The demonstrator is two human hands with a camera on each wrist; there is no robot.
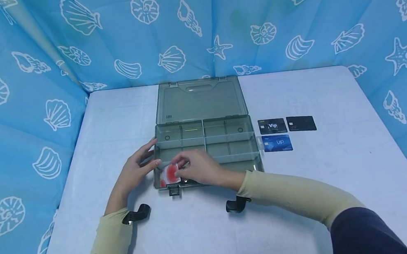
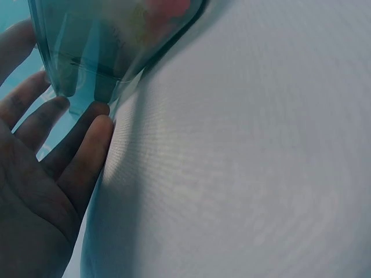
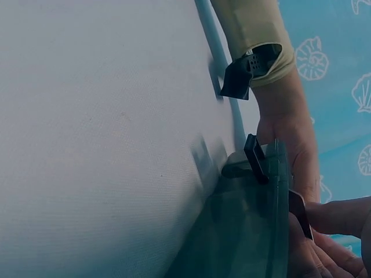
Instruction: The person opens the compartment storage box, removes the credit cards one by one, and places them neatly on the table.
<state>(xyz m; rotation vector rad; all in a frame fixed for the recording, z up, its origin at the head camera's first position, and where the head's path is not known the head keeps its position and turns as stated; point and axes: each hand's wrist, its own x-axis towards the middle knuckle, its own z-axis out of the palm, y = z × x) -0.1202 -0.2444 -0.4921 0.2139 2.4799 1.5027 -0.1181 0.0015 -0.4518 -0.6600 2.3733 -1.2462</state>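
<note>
A translucent grey-green divided box lies on the table with its lid folded back. At its front left compartment, my right hand pinches a white card with a red round print between thumb and fingers. The card stands partly above the front wall; in the right wrist view the card's edge shows past the box wall. Something dark lies beside it, mostly hidden under my right hand. My left hand rests its spread fingers on the box's left side, with its fingertips at the wall in the left wrist view.
Right of the box lie a black Vip card, a plain dark card and a blue VIP card. A front latch hangs open. A blue shell-print curtain surrounds the white table.
</note>
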